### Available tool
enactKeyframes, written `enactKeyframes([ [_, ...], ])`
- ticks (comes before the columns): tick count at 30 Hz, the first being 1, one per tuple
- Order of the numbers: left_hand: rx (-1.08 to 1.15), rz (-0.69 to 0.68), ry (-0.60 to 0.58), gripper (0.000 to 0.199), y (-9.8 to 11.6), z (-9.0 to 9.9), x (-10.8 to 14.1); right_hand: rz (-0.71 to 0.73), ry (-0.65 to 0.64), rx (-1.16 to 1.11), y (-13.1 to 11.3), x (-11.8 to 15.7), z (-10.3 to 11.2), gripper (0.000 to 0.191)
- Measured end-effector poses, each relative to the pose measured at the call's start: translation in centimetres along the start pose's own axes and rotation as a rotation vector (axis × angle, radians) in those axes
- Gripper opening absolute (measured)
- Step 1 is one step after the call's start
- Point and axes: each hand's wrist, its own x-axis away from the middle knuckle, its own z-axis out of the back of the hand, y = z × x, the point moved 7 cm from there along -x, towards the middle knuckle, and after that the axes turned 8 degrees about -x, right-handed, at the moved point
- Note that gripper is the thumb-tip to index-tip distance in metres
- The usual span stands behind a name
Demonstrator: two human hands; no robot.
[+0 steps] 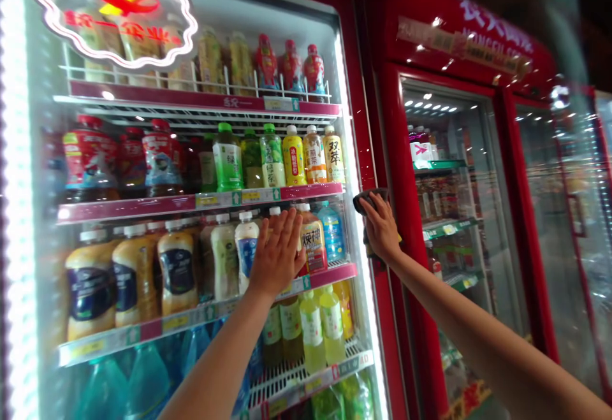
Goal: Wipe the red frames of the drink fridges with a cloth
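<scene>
My left hand (276, 253) lies flat with its fingers stretched out against the glass door of a lit drinks fridge, in front of a shelf of bottles. My right hand (381, 224) presses a dark cloth (370, 197) against the red door frame (377, 146) along the fridge's right side. Part of the cloth hangs below the palm. Behind the glass, green tea bottles (228, 159) stand on the shelf above my left hand, and a brown-labelled bottle (312, 235) shows just right of its fingers.
A second red fridge (415, 216) with glass doors stands to the right. Large milk-tea bottles (90, 286) fill the left of the middle shelf, with blue bottles (143, 375) below. A glowing sign (117, 15) sits at the door's top left.
</scene>
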Motion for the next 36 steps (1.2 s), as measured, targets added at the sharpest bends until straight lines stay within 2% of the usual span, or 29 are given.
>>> enactKeyframes([
  [2,0.003,0.005,-0.011,0.083,-0.2,0.0,0.1,-0.076,0.046,-0.006,-0.9,-3.4,-0.6,0.056],
  [4,0.017,0.001,-0.022,0.082,-0.3,0.1,0.1,-0.136,0.044,-0.031,-2.5,-5.3,-1.6,0.055],
  [6,0.05,0.021,-0.026,0.081,-0.3,0.4,-0.1,-0.169,-0.004,-0.128,-4.3,-5.3,-2.8,0.058],
  [9,0.121,0.145,0.003,0.078,0.3,1.3,-0.7,-0.193,-0.099,-0.393,-6.4,-3.6,-4.0,0.06],
  [11,0.184,0.152,0.016,0.078,2.3,1.7,-1.6,-0.212,-0.145,-0.561,-7.0,-2.9,-4.1,0.06],
  [14,0.267,0.013,-0.04,0.077,6.8,0.9,-3.8,-0.229,-0.175,-0.712,-6.8,-3.1,-3.1,0.065],
  [16,0.24,0.043,-0.083,0.073,8.5,-0.3,-5.7,-0.252,-0.161,-0.828,-5.9,-3.5,-1.9,0.07],
  [18,0.157,0.121,-0.108,0.069,8.9,-1.5,-7.6,-0.315,-0.085,-0.951,-4.5,-3.4,-0.5,0.068],
  [21,0.051,0.118,-0.112,0.069,8.7,-2.8,-9.9,-0.372,0.132,-0.884,-1.9,-1.8,1.7,0.05],
  [24,0.039,0.023,-0.069,0.069,8.8,-3.2,-10.1,-0.259,0.204,-0.632,-1.2,0.0,2.7,0.033],
  [28,-0.003,0.092,-0.03,0.068,8.5,-3.0,-5.9,-0.115,0.117,-0.422,-2.0,1.4,2.0,0.036],
  [29,-0.018,0.07,-0.028,0.066,8.5,-2.9,-4.6,-0.095,0.105,-0.398,-2.4,1.5,1.8,0.039],
  [31,-0.038,-0.065,-0.028,0.061,8.5,-2.4,-2.6,-0.05,0.083,-0.395,-3.3,1.3,1.5,0.043],
  [33,-0.049,-0.168,-0.038,0.059,7.1,-1.7,-2.0,0.006,0.055,-0.432,-4.5,0.7,0.9,0.046],
  [34,-0.057,-0.149,-0.044,0.06,5.6,-1.3,-2.4,0.03,0.036,-0.449,-5.2,0.4,0.5,0.048],
  [36,-0.075,0.014,-0.04,0.063,1.8,-0.4,-3.5,0.063,-0.011,-0.469,-6.3,0.0,-0.6,0.05],
])
